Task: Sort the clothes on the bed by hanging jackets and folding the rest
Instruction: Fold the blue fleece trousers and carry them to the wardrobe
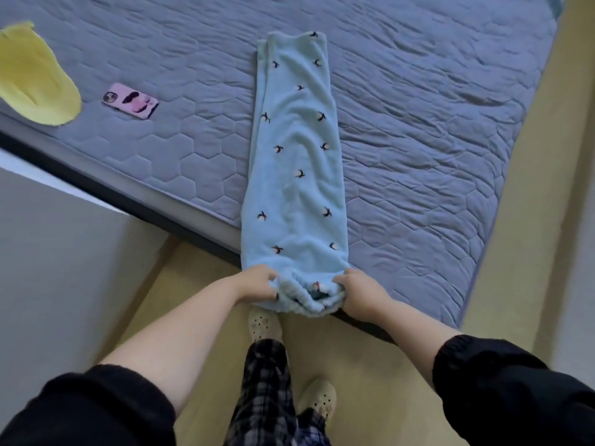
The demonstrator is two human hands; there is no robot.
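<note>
A bed (418, 130) under a blue-grey quilted cover fills the view, with pale yellow floor (199, 304) at its foot. At the near edge the left hand (256, 284) and right hand (362, 292) each clench one side of the bunched near end of the light blue fleece pants (294, 175), which lie folded lengthwise in a long strip running away across the cover. Well apart to the left lie a pink-cased phone (130, 100) and, beyond it, a yellow garment (33, 78) at the bed's left edge.
</note>
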